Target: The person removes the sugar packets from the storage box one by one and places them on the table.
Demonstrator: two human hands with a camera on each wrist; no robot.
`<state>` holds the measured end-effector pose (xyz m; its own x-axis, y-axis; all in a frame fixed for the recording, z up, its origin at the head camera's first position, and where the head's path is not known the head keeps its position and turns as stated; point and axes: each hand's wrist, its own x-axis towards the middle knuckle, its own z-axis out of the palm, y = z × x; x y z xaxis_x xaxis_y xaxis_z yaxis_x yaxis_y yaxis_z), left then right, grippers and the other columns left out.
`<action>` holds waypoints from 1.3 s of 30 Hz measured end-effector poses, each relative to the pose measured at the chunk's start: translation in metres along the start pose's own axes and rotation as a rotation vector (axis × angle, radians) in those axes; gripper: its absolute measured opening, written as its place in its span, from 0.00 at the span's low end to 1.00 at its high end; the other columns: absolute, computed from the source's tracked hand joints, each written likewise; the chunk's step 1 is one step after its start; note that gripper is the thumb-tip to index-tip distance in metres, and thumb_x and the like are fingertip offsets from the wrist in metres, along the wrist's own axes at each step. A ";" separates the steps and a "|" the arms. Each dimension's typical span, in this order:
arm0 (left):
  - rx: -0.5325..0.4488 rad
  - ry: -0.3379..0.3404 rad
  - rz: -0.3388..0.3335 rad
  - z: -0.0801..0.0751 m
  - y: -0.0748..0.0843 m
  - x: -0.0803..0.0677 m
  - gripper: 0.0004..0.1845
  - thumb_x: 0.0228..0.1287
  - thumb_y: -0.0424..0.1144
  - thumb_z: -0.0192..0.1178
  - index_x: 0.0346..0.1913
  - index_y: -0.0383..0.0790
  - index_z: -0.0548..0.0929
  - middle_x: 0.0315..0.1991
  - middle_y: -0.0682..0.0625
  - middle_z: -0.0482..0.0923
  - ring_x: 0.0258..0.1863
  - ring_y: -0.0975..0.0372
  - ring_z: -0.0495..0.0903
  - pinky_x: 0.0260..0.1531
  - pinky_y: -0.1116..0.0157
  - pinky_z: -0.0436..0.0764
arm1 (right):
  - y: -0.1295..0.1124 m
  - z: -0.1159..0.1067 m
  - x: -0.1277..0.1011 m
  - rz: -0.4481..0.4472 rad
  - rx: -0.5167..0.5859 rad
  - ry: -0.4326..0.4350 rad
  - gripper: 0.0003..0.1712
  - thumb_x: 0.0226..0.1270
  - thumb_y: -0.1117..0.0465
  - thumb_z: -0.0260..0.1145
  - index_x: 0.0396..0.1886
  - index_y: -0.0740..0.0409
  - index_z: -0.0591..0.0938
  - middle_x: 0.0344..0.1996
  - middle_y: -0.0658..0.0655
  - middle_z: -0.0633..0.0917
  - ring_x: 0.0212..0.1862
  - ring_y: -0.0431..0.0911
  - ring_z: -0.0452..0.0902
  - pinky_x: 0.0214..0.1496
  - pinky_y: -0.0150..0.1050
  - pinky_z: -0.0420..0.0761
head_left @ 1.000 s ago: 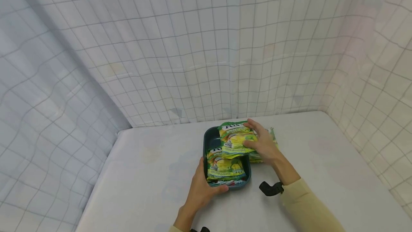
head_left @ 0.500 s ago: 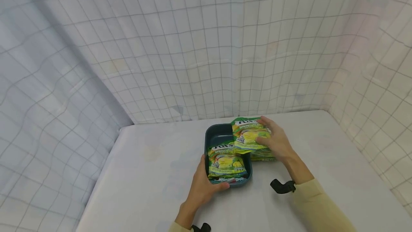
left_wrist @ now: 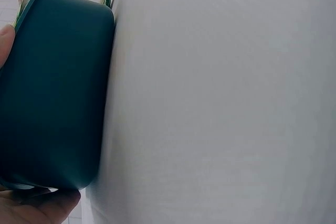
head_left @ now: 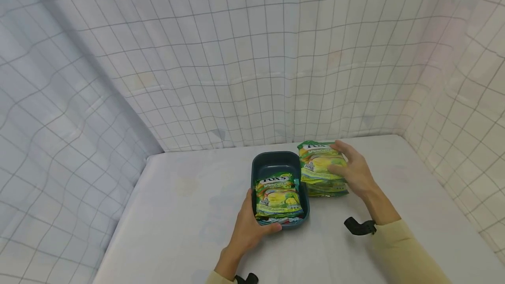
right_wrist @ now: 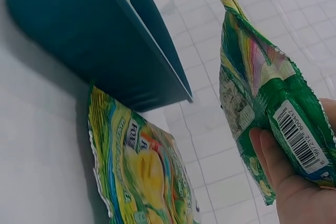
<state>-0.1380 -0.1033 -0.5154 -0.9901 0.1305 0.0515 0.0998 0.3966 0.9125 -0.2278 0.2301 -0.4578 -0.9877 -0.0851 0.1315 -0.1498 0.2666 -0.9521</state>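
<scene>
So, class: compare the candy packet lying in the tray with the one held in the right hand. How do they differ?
The packet in the tray lies flat inside the dark teal tray, ungripped; the held packet is gripped by the right hand, lifted outside the tray, above other packets. Both share the same green-yellow print.

Tray (head_left: 261, 168): dark teal plastic, rectangular with rounded corners, flat on the white table, long axis running away from the person; far half bare inside.
Packet in tray (head_left: 278, 197): green-yellow candy bag, face up, lying in the tray's near half.
Held packet (head_left: 318, 163): same print, lifted just right of the tray's far end, barcode side underneath.
Packet on table (head_left: 329, 189): same print, flat against the tray's right wall, under the held packet.
</scene>
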 end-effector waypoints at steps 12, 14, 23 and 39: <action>0.017 0.004 -0.025 -0.001 0.000 0.000 0.72 0.44 0.53 0.84 0.82 0.39 0.43 0.78 0.41 0.55 0.77 0.49 0.56 0.70 0.43 0.62 | 0.004 -0.030 0.000 -0.028 0.073 0.037 0.50 0.67 0.68 0.71 0.82 0.59 0.54 0.76 0.61 0.63 0.76 0.48 0.52 0.55 0.24 0.71; 0.016 0.006 -0.019 -0.001 0.001 0.000 0.72 0.43 0.53 0.84 0.83 0.39 0.44 0.78 0.41 0.55 0.77 0.49 0.56 0.71 0.44 0.62 | 0.005 -0.034 0.000 -0.039 0.081 0.048 0.49 0.67 0.69 0.71 0.82 0.59 0.55 0.76 0.62 0.64 0.71 0.45 0.59 0.51 0.23 0.74; 0.014 0.005 0.017 0.000 -0.002 0.000 0.71 0.43 0.52 0.84 0.82 0.37 0.45 0.76 0.40 0.59 0.75 0.48 0.60 0.69 0.42 0.64 | 0.015 -0.050 -0.001 -0.027 0.248 0.071 0.49 0.63 0.77 0.69 0.80 0.62 0.57 0.73 0.61 0.62 0.46 0.37 0.76 0.41 0.26 0.81; 0.002 0.001 0.005 -0.001 0.000 0.000 0.70 0.43 0.51 0.85 0.82 0.39 0.46 0.75 0.43 0.61 0.74 0.51 0.61 0.69 0.44 0.64 | 0.035 -0.072 -0.008 -0.005 0.103 0.178 0.47 0.63 0.76 0.70 0.79 0.67 0.58 0.71 0.59 0.68 0.57 0.38 0.69 0.49 0.20 0.75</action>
<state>-0.1381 -0.1042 -0.5147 -0.9897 0.1314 0.0563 0.1047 0.3982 0.9113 -0.2285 0.3091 -0.4724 -0.9808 0.0874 0.1744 -0.1582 0.1664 -0.9733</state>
